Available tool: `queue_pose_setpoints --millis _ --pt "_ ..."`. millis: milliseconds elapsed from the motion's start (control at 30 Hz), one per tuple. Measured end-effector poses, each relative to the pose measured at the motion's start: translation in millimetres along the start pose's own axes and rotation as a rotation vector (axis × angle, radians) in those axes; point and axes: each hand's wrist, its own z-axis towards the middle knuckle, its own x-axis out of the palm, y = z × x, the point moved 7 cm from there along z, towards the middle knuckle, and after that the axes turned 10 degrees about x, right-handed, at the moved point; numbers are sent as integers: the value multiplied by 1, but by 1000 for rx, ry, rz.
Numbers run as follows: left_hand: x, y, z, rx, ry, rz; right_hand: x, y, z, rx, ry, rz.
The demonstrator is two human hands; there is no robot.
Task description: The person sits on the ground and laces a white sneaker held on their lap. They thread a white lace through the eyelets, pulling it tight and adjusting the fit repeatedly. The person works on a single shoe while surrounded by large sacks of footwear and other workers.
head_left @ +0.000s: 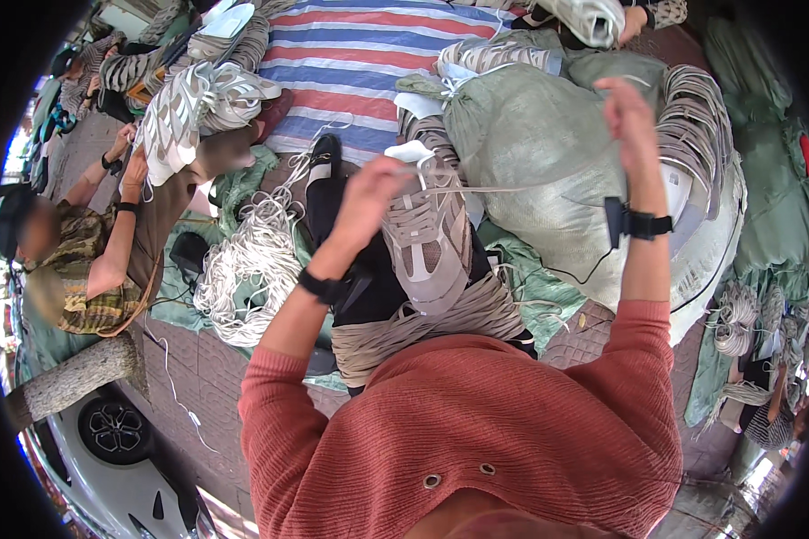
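A beige and grey sneaker upper (431, 260) lies on my lap, toe toward me, with laces crossed over its front. My left hand (370, 199) is closed in a pinch beside its collar, on a blurred bit of lace. Out to the right and raised, my right hand (634, 126) has its fingers drawn together, smeared by motion. A pale shoelace (503, 189) stretches from the upper toward that hand and fades before its fingertips. Beneath the upper, a thick bundle of beige laces (440, 325) lies across my thighs.
A heap of white laces (247, 269) is on the ground at left. Full green sacks (530, 135) and stacked shoe uppers (692, 135) stand at right. A striped sheet (342, 63) spreads ahead. At left sits a person (81, 260) holding uppers; a car (108, 467) is behind.
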Motion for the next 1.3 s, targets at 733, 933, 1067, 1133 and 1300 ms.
queue_pose_setpoints --millis 733,933,1067,1133,1300 --pt "45 -75 -18 341 426 568 213 -30 -151 -461 585 -332" --pt "42 -46 -6 84 494 532 198 -48 -133 -222 766 -329" --pt "39 -51 -3 247 441 643 208 -53 -128 -235 773 -226" --pt "40 -53 2 255 422 710 212 -42 -129 -117 763 -70" --pt "20 -64 16 282 221 864 214 -55 -109 -197 701 -123"
